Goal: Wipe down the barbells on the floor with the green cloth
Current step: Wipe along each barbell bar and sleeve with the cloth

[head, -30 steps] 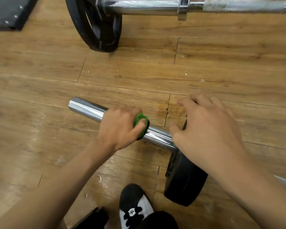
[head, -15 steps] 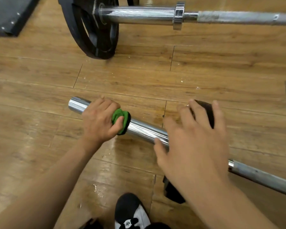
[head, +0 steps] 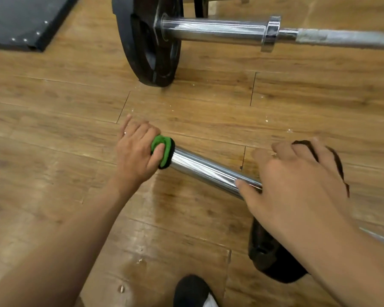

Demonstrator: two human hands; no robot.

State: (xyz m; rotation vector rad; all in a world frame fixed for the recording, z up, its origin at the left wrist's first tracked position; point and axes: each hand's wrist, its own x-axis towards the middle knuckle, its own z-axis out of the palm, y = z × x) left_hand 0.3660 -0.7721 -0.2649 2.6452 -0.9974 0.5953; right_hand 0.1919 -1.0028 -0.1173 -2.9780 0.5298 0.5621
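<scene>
Nearest, one shoe (head: 191, 291). Then two hands: right hand (head: 297, 189) spread over the near plate (head: 268, 260), thumb against the near barbell (head: 208, 169); left hand (head: 135, 156) curled round the one cloth (head: 163, 151), itself wrapped on that barbell's end. Beyond, on the floor (head: 53, 129), a second barbell (head: 213, 29) with a far plate (head: 142, 52). Far left, one mat (head: 20, 18).

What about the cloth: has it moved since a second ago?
Yes: the cloth slid outward along the bar, away from the plate, to the bar's free end.
</scene>
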